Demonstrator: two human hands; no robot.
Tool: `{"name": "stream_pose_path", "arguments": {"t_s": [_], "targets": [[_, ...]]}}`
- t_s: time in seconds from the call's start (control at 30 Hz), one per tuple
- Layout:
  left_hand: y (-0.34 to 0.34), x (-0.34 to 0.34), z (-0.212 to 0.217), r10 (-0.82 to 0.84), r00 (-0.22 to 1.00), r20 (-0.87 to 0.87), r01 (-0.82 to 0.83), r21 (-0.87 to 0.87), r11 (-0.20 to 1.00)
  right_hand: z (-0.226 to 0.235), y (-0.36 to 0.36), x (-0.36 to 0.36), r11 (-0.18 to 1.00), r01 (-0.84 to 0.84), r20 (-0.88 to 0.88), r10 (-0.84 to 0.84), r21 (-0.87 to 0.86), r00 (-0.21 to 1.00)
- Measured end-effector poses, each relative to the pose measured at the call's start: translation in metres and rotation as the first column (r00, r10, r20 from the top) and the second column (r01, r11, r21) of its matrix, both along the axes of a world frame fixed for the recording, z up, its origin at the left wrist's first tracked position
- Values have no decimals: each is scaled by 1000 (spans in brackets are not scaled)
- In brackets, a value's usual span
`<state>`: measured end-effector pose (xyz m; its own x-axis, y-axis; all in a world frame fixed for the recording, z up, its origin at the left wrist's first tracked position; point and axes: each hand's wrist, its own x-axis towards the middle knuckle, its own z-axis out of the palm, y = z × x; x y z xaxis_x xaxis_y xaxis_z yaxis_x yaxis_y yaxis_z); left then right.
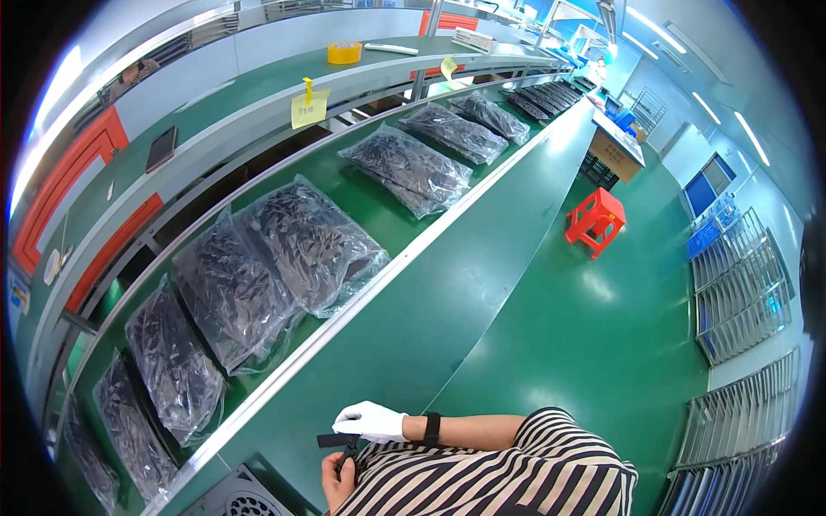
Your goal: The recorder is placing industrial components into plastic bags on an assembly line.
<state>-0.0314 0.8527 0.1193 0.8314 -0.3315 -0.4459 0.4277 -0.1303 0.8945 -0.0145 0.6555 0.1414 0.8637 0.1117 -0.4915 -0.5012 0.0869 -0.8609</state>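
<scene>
My right hand, in a white glove with a black band round the wrist, is closed with its fingers curled at a small black strap. My left hand is bare and pinches the lower part of the same strap, just below the glove. Both hands are close to my striped shirt, by the bench edge. Part of the left fingers is hidden behind the strap and shirt. To the lower left, a black panel with a round perforated grille lies nearest to the hands.
Several dark parts in clear plastic bags line the green conveyor. A shelf above carries yellow tape, a phone and a yellow note. A red stool stands on the floor; wire racks are at right.
</scene>
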Motion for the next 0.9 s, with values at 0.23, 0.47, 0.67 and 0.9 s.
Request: {"name": "stream_pose_path", "arguments": {"t_s": [0.23,0.47,0.67,0.9], "targets": [[-7,2,0,-111,994,4,110,126,986,-15,-12,2,1000,-2,99,1,8,995],[-22,6,3,-128,991,40,120,175,977,-2,-22,4,997,-67,17,67,25,998],[-23,6,1,-130,990,50,121,159,980,-3,-26,-1,998,-16,28,15,58,999],[-13,-1,1,-215,974,74,204,132,970,-54,-27,4,895,-48,579,327,-443,746]]}}
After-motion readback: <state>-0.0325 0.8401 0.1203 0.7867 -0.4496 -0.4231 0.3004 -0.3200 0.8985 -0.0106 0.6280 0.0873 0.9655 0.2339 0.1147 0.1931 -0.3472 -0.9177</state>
